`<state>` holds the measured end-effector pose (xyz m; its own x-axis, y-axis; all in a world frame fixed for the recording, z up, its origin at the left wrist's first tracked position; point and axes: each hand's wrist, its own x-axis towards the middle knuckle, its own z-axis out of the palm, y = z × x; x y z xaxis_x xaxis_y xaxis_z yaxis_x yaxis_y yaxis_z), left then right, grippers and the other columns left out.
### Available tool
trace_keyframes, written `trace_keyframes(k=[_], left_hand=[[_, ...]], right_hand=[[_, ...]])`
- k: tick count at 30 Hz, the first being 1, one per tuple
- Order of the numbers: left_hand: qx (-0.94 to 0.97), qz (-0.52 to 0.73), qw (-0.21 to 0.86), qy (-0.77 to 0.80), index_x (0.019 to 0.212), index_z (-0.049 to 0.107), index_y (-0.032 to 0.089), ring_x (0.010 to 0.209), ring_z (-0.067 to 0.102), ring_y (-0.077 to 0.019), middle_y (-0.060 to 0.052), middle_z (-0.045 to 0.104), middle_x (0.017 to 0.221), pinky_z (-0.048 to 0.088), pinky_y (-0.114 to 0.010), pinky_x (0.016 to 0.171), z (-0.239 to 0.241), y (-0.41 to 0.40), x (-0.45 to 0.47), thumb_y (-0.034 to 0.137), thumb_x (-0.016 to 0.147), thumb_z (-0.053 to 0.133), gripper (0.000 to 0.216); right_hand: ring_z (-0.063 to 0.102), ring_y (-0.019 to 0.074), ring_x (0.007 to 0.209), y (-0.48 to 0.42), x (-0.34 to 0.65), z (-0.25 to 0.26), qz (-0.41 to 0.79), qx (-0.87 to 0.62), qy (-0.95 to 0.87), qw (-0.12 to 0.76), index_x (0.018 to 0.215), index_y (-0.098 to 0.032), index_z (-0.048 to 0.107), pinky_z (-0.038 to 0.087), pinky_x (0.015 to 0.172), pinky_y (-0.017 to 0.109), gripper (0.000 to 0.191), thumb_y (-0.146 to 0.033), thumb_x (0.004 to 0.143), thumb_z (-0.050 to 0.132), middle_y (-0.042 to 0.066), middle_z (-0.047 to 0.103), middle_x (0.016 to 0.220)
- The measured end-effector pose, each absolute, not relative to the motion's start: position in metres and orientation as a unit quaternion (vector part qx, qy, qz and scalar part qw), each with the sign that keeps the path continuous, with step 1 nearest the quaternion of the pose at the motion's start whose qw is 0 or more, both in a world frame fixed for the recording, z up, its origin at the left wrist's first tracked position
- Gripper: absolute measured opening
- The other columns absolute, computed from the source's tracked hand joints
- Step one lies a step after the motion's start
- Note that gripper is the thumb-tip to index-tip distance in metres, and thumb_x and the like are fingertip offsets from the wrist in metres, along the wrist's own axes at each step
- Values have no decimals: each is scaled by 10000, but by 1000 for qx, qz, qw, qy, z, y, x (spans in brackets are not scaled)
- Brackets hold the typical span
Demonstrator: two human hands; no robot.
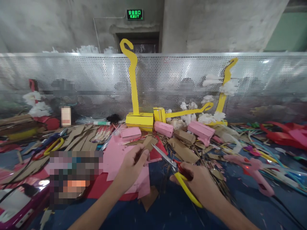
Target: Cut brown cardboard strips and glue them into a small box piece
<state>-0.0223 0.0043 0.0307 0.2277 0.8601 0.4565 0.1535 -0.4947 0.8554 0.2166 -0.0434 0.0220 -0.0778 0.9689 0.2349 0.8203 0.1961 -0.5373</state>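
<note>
Between the fingers of my left hand [136,161] is a small piece of brown cardboard [150,143]. My right hand [195,179] grips scissors [165,155] with yellow and red handles. Their blades point up and left, with the tips close to the cardboard piece; whether they touch it I cannot tell. Pink paper sheets [117,159] lie beneath my left hand, over red paper [98,188]. Just beyond my hands sit small pink boxes [163,129] and an uncovered brown cardboard box shape [184,136].
A yellow block with a tall hooked strip [134,86] stands before a perforated metal panel [96,80]. White fluffy tufts [208,118] sit behind the boxes. On the right lies a pink glue gun [254,167] with a cord. Cardboard strips [79,137] and scraps litter the blue surface.
</note>
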Motion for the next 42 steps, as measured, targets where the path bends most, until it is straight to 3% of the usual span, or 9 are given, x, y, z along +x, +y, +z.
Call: trace_keyframes(k=[13, 26, 30, 42], left_hand=[[706, 502, 343, 363, 836, 554, 192, 663, 512, -132, 10, 567, 742, 386, -266, 612, 28, 7, -23, 388, 1009, 460, 277], [700, 503, 356, 362, 837, 545, 192, 657, 484, -124, 19, 547, 738, 375, -260, 605, 29, 4, -23, 396, 1003, 474, 273], [703, 496, 347, 374, 843, 553, 189, 651, 493, -128, 17, 553, 728, 374, -263, 595, 28, 6, -23, 410, 1002, 471, 284], [704, 504, 340, 367, 802, 526, 195, 625, 481, -123, 29, 522, 686, 368, -254, 591, 34, 4, -21, 392, 1006, 458, 292]], right_hand=[[582, 189, 656, -46, 207, 20, 154, -603, -721, 304, 770, -221, 529, 414, 607, 269, 243, -361, 737, 725, 20, 661, 745], [455, 152, 557, -43, 214, 20, 172, -620, -705, 298, 612, -198, 514, 303, 510, 256, 424, -571, 746, 665, -10, 545, 571], [448, 157, 558, -42, 217, 24, 169, -625, -706, 287, 629, -185, 570, 277, 515, 266, 455, -608, 793, 606, -9, 541, 563], [568, 191, 686, -45, 211, 22, 171, -600, -713, 321, 840, -203, 554, 413, 616, 266, 314, -499, 808, 655, 20, 646, 769]])
